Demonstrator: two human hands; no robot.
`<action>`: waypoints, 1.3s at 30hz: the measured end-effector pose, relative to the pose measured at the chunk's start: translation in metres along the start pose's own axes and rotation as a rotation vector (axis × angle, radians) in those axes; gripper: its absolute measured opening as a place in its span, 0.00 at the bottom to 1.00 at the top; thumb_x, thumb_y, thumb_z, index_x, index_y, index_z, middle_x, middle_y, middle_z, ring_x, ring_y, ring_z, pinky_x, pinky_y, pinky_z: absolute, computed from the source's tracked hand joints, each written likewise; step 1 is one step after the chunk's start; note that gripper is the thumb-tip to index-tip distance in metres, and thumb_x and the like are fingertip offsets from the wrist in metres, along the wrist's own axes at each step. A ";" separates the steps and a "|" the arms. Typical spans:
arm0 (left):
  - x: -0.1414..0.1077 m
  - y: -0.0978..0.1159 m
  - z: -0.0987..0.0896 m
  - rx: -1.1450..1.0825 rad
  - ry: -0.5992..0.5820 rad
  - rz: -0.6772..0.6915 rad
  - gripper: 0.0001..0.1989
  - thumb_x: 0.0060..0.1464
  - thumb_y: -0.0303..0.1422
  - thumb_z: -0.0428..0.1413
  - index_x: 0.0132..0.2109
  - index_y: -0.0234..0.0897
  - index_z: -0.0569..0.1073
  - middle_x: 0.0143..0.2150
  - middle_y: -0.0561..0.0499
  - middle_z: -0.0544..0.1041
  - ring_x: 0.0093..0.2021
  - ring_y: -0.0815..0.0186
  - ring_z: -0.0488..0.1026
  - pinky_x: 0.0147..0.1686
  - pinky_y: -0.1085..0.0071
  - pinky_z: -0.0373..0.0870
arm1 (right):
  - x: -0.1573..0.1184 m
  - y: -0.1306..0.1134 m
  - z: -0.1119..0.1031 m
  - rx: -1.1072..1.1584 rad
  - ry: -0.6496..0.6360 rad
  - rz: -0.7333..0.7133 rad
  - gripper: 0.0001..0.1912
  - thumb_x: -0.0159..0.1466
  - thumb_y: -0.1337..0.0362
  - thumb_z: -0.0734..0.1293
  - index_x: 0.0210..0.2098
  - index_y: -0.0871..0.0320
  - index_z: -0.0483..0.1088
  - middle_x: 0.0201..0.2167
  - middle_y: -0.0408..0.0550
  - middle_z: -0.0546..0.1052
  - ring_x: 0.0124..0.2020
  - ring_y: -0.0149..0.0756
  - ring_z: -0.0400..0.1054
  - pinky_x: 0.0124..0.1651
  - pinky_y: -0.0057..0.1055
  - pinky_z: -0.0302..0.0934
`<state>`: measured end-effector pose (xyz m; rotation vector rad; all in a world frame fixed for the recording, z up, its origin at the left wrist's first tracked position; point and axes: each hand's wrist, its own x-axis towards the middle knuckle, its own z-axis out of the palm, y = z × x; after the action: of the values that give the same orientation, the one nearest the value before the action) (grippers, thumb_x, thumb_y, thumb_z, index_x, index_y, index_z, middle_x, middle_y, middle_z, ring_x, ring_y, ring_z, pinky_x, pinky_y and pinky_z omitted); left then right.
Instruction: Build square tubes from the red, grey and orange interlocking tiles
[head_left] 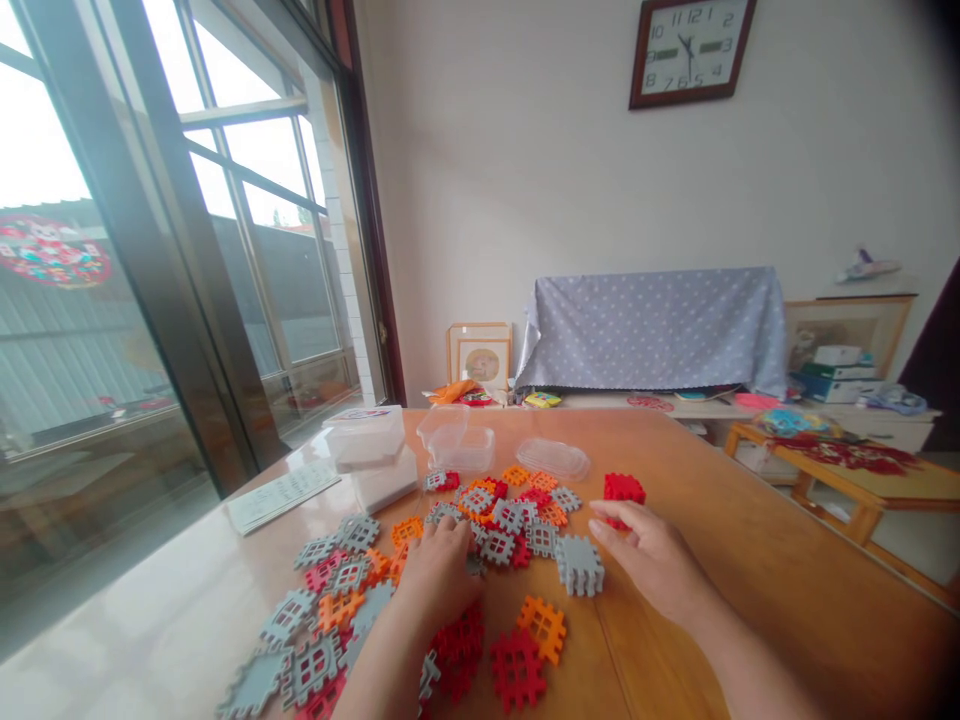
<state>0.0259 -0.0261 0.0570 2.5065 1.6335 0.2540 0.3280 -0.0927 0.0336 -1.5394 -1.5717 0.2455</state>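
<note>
Interlocking plastic tiles in grey, red and orange lie in a loose pile [496,546] across the table. My left hand [442,565] reaches palm-down into the pile, its fingers bent over the tiles; the fingertips are partly hidden, and no tile shows lifted in it. My right hand [649,545] hovers open with nothing in it, thumb and fingers apart. Just left of it stands a neat stack of grey tiles [580,565]. Behind its fingertips sits a stack of red tiles [624,488], partly covered. Nearer me lie an orange tile [542,628] and a red tile [517,668].
Clear plastic containers [469,450] and an oval lid [553,458] stand at the table's back. White boxes [384,480] and a printed sheet [283,495] are at the back left. A low wooden table [885,480] stands beyond the right edge.
</note>
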 end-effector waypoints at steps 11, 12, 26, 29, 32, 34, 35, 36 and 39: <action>0.004 -0.006 -0.011 -0.121 0.193 -0.075 0.06 0.59 0.32 0.49 0.35 0.39 0.70 0.41 0.46 0.74 0.39 0.61 0.71 0.36 0.69 0.59 | 0.000 -0.004 0.000 0.061 -0.018 0.032 0.22 0.65 0.47 0.63 0.51 0.54 0.75 0.51 0.53 0.79 0.52 0.48 0.73 0.53 0.43 0.70; 0.005 -0.008 -0.012 -0.143 0.254 -0.084 0.08 0.60 0.34 0.49 0.35 0.39 0.70 0.40 0.46 0.74 0.40 0.61 0.71 0.37 0.69 0.59 | 0.000 -0.004 0.000 0.066 -0.020 0.036 0.22 0.65 0.47 0.64 0.51 0.54 0.76 0.51 0.53 0.80 0.51 0.48 0.74 0.53 0.43 0.70; 0.014 -0.005 -0.005 -1.441 0.224 -0.222 0.19 0.47 0.48 0.62 0.35 0.36 0.70 0.27 0.54 0.72 0.26 0.71 0.67 0.27 0.75 0.59 | -0.002 -0.001 0.006 0.088 -0.034 0.064 0.22 0.65 0.47 0.64 0.51 0.52 0.75 0.51 0.52 0.79 0.53 0.48 0.73 0.52 0.41 0.71; 0.016 -0.005 -0.003 -1.635 0.193 -0.278 0.19 0.43 0.42 0.65 0.36 0.37 0.68 0.27 0.55 0.72 0.26 0.70 0.70 0.25 0.76 0.59 | -0.003 -0.003 0.007 0.096 -0.043 0.070 0.22 0.65 0.47 0.64 0.51 0.53 0.75 0.52 0.53 0.79 0.53 0.47 0.73 0.54 0.42 0.70; 0.018 -0.004 -0.001 -1.771 0.181 -0.369 0.18 0.42 0.37 0.65 0.38 0.38 0.67 0.26 0.57 0.70 0.26 0.70 0.72 0.23 0.77 0.57 | -0.003 -0.002 0.007 0.104 -0.054 0.070 0.23 0.66 0.47 0.63 0.52 0.53 0.75 0.52 0.54 0.78 0.54 0.48 0.73 0.54 0.42 0.69; 0.018 -0.004 0.000 -1.732 0.191 -0.407 0.16 0.43 0.35 0.63 0.39 0.38 0.67 0.26 0.56 0.70 0.26 0.70 0.72 0.22 0.77 0.55 | -0.003 -0.001 0.008 0.101 -0.057 0.071 0.23 0.66 0.46 0.64 0.51 0.53 0.75 0.52 0.54 0.79 0.54 0.48 0.73 0.54 0.43 0.70; 0.018 -0.003 0.000 -1.673 0.214 -0.412 0.15 0.44 0.33 0.62 0.40 0.38 0.68 0.26 0.56 0.71 0.26 0.70 0.72 0.22 0.77 0.55 | -0.003 0.000 0.008 0.100 -0.060 0.073 0.22 0.66 0.46 0.64 0.51 0.53 0.75 0.52 0.54 0.79 0.54 0.48 0.73 0.53 0.43 0.70; 0.018 -0.003 0.000 -1.605 0.245 -0.412 0.14 0.44 0.32 0.61 0.40 0.37 0.69 0.26 0.56 0.72 0.25 0.71 0.71 0.22 0.77 0.55 | -0.003 0.000 0.008 0.098 -0.061 0.076 0.22 0.66 0.46 0.64 0.51 0.53 0.75 0.52 0.54 0.79 0.54 0.48 0.73 0.53 0.42 0.70; 0.016 -0.002 0.000 -1.538 0.290 -0.376 0.16 0.44 0.32 0.59 0.43 0.37 0.70 0.27 0.56 0.72 0.24 0.73 0.68 0.24 0.77 0.56 | -0.004 -0.001 0.007 0.092 -0.069 0.083 0.22 0.66 0.47 0.63 0.51 0.52 0.75 0.52 0.53 0.79 0.54 0.48 0.73 0.52 0.41 0.70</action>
<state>0.0302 -0.0104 0.0578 1.0043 1.0995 1.2434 0.3217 -0.0930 0.0282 -1.5404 -1.5298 0.4156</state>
